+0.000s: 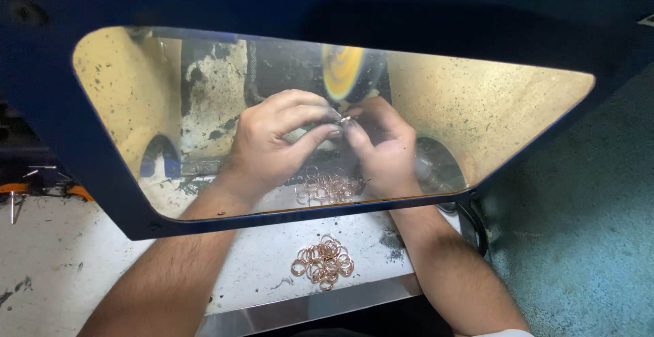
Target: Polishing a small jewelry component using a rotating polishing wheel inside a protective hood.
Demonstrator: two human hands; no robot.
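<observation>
Behind a blue-framed clear guard, before a yellow buffing wheel, the left hand and right hand together pinch a small ring at their fingertips, far beyond the near pile of copper rings.

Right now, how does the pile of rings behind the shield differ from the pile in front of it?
The rear pile of rings lies under the clear shield, just below the left hand and right hand; the front pile of rings sits in the open, nearer the bench edge. The rear pile looks spread wider; the front one is tighter. Both are thin copper-coloured rings.
</observation>
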